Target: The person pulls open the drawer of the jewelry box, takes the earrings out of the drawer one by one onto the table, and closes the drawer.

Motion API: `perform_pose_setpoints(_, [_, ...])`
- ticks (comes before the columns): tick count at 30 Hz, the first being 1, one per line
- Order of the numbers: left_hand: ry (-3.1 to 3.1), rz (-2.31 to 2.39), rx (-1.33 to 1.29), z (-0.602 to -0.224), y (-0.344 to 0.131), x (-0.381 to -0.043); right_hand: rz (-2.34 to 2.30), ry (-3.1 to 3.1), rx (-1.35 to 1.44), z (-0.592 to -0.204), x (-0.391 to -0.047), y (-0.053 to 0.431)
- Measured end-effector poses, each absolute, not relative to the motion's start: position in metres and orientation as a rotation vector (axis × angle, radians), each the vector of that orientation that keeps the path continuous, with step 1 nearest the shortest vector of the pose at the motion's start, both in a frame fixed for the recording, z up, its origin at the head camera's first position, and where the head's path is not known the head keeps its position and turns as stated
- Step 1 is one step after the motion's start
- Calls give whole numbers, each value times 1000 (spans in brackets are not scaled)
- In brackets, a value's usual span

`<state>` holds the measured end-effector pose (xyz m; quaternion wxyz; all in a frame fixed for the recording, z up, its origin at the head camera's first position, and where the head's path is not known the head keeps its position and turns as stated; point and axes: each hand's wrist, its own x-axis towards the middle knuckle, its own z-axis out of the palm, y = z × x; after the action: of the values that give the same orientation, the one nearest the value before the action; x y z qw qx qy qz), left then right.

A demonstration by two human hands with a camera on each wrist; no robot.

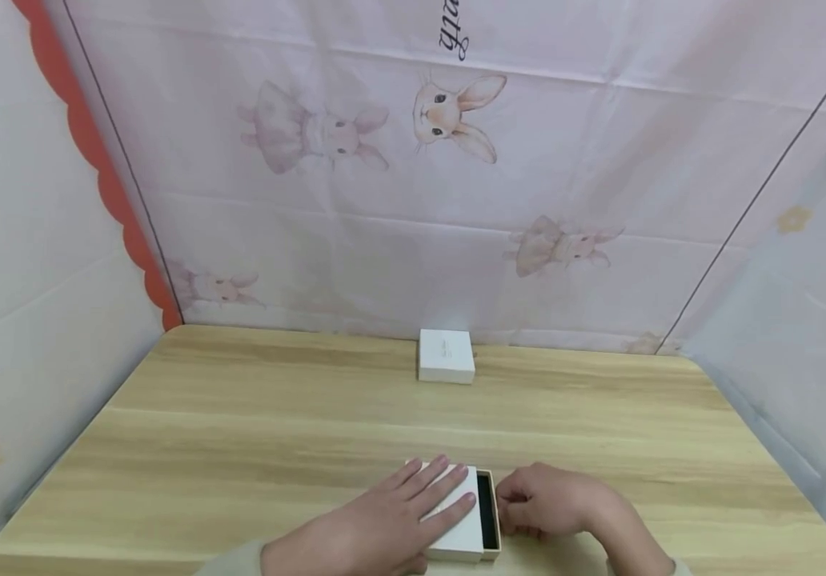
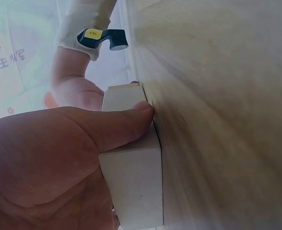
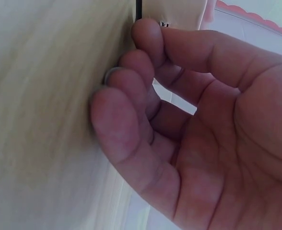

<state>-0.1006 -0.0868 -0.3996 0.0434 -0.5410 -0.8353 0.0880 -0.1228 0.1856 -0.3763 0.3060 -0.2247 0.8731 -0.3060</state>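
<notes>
A white drawer-style gift box lies on the table near its front edge. Its inner tray, dark inside with a tan rim, sticks out a little on the right. My left hand holds the sleeve, fingers spread across the lid; in the left wrist view the thumb lies against the box's side. At the tray's right end my right hand pinches with thumb and index finger, the other fingers curled. What exactly lies between those fingertips is mostly hidden.
A second white box, closed, with small print on top and a little tab on its right side, stands at the table's back edge. The wood-grain table is enclosed by printed cloth walls at the back and both sides.
</notes>
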Motion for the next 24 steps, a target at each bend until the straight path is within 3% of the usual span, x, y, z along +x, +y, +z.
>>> perform_pose_setpoints(24, [-2530,289,-1647,-401,-86,-101,-850,2280,-570,-375,-121,187])
